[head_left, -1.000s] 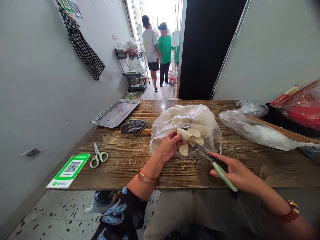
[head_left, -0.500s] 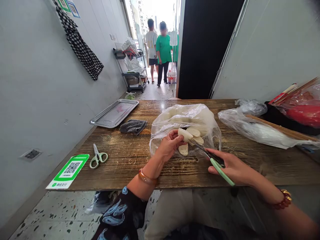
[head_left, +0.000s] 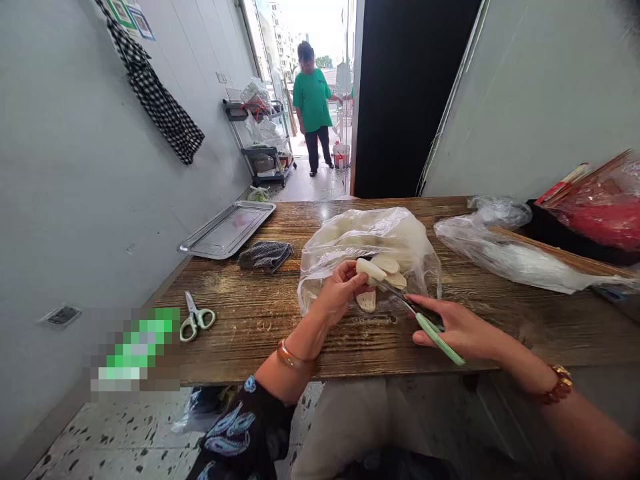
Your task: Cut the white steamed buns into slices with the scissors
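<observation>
Between the thumb and fingers of my left hand [head_left: 343, 285] is a pale, thick, rounded piece of food [head_left: 371, 270]; I cannot tell its kind. My right hand [head_left: 463, 328] is closed around green-handled scissors [head_left: 440, 341], whose blades point left and meet the lower right edge of that piece. Just behind and below it lie several pale oval slices [head_left: 367, 301] with small holes, at the mouth of a clear plastic bag [head_left: 370, 230]. More pale pieces show through the bag. Part of the blades is hidden by the food.
A second pair of scissors [head_left: 197, 317] lies on the wooden table [head_left: 260, 340] at the left. Behind it are a grey cloth [head_left: 265, 255] and a metal tray [head_left: 227, 230]. Plastic-wrapped skewers [head_left: 545, 247] lie at the right. One person in green [head_left: 314, 100] stands in the doorway beyond.
Both hands keep nearly the same place, with the scissors still at the food piece. In the doorway, the person in white is out of sight and the person in green has shifted left.
</observation>
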Demonstrator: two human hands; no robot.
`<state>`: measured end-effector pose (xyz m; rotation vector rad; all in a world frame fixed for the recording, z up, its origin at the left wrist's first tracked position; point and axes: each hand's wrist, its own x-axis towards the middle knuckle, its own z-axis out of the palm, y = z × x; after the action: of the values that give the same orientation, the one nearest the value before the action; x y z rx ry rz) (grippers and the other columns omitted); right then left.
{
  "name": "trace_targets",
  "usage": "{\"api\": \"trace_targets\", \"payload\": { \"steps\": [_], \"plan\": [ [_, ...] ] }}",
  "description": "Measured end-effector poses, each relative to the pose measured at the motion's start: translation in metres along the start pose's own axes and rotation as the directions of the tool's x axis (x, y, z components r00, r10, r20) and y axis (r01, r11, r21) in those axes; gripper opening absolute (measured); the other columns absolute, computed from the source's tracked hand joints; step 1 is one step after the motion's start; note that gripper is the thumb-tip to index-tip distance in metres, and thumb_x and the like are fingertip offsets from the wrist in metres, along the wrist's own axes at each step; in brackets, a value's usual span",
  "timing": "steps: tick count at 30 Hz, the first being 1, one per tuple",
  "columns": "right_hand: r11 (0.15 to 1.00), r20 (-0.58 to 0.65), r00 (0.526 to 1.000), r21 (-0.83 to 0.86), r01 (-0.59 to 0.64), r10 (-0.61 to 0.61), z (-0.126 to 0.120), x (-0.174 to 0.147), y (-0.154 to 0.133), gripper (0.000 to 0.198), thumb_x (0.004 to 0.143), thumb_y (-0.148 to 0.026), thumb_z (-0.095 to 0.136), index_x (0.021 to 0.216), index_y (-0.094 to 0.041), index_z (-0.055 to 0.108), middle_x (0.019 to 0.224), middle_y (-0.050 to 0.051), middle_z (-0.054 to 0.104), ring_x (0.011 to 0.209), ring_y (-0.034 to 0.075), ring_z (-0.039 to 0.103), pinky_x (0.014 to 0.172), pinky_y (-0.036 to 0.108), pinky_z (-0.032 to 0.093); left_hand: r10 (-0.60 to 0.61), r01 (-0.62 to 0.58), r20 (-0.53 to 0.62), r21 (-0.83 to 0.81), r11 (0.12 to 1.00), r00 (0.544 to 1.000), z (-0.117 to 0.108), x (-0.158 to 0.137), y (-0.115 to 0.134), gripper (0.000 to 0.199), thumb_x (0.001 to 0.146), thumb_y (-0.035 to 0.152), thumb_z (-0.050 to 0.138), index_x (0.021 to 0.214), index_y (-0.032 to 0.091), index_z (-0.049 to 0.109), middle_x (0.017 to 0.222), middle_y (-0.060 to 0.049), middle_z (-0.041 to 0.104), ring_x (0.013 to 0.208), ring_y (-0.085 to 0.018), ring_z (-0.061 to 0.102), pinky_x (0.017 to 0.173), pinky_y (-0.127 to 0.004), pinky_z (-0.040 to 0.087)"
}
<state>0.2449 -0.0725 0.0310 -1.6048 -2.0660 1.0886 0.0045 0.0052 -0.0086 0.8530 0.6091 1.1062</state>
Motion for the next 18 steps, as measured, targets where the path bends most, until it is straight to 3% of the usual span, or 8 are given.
{"api": "trace_targets", "payload": {
  "steps": [9, 14, 18],
  "plan": [
    [1.0, 0.026, 0.999, -0.013, 0.021, -0.021, -0.0029, 0.0048, -0.0043, 0.092, 0.07, -0.054, 0.073, 0.148, -0.011, 0.047, 0.126, 0.012, 0.071, 0.109, 0.036, 0.065, 0.097, 0.044, 0.049, 0.003, -0.002, -0.008, 0.019, 1.0, 1.0, 0.0015, -0.0005, 0.0019, 0.05, 0.061, 0.031, 0.09, 0.098, 0.014, 0.062, 0.093, -0.003, 0.07, 0.081, -0.015, 0.067, 0.073, -0.029, 0.059],
    [0.997, 0.037, 0.997, 0.057, 0.06, -0.062, -0.0035, 0.0041, -0.0037, 0.079, 0.074, -0.054, 0.072, 0.14, -0.012, 0.057, 0.109, 0.008, 0.077, 0.097, 0.032, 0.069, 0.088, 0.04, 0.053, -0.003, 0.003, -0.008, 0.045, 0.999, 1.0, 0.0012, -0.0002, 0.0005, 0.048, 0.062, 0.034, 0.09, 0.094, 0.014, 0.061, 0.088, -0.002, 0.069, 0.076, -0.014, 0.068, 0.07, -0.029, 0.059],
    [0.989, -0.023, 0.995, 0.11, 0.1, -0.098, -0.0034, 0.0028, 0.0013, 0.065, 0.078, -0.055, 0.071, 0.13, -0.015, 0.067, 0.113, 0.008, 0.077, 0.099, 0.033, 0.069, 0.089, 0.039, 0.053, -0.022, 0.022, 0.001, 0.024, 0.999, 1.0, 0.0013, -0.0001, 0.0003, 0.048, 0.061, 0.034, 0.09, 0.093, 0.014, 0.061, 0.088, -0.002, 0.07, 0.075, -0.015, 0.069, 0.069, -0.028, 0.059]
  ]
}}
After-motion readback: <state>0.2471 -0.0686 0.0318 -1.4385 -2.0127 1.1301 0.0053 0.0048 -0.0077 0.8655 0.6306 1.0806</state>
